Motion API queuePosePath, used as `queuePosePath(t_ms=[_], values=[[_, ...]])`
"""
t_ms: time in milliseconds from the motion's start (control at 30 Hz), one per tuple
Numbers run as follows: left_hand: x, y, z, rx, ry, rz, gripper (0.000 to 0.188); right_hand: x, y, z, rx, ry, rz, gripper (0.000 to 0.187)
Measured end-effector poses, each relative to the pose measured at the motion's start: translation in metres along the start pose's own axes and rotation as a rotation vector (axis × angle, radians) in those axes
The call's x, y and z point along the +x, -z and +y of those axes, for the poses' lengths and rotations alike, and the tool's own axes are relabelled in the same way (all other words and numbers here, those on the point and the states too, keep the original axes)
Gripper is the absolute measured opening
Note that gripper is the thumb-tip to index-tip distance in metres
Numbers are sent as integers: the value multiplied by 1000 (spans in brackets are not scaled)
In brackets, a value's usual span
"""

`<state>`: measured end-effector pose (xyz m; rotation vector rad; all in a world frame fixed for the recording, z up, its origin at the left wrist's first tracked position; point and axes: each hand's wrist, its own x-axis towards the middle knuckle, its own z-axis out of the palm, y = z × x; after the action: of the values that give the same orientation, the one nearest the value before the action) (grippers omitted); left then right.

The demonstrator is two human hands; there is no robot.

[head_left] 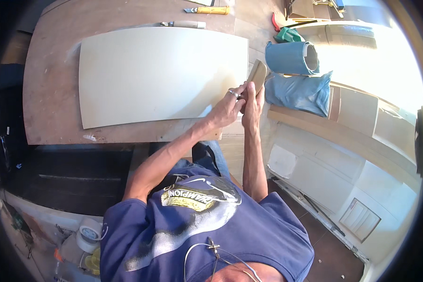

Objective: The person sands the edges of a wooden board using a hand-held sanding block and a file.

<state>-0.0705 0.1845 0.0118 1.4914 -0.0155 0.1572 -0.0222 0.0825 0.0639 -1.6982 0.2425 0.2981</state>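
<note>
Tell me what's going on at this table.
A person holds a tan block in the right hand, with the left hand at its near end, beside the right edge of a white panel. The panel lies flat on a brown worktable. A yellow-handled knife lies beyond it; a blue roll lies off to the right.

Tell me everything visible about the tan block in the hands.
The tan block is long and narrow, with a paler face along its right side. It may be wood, but I can't be sure. It is held at a slant, far end leaning right, just right of the pale panel. The left hand and right hand grip it lower down, hiding its near end.
</note>
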Motion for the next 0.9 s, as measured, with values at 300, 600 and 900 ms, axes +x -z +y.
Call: queuePosePath(t_ms=[300,600,900], values=[[152,125,-53,854,-287,80,32,197,-30,11,-811,508,314,81],[171,147,-80,1090,-225,23,39,235,-55,-6,-967,539,278,76],[182,150,-74,1095,-185,9,36,212,-50,3,-1045,476,353,77]])
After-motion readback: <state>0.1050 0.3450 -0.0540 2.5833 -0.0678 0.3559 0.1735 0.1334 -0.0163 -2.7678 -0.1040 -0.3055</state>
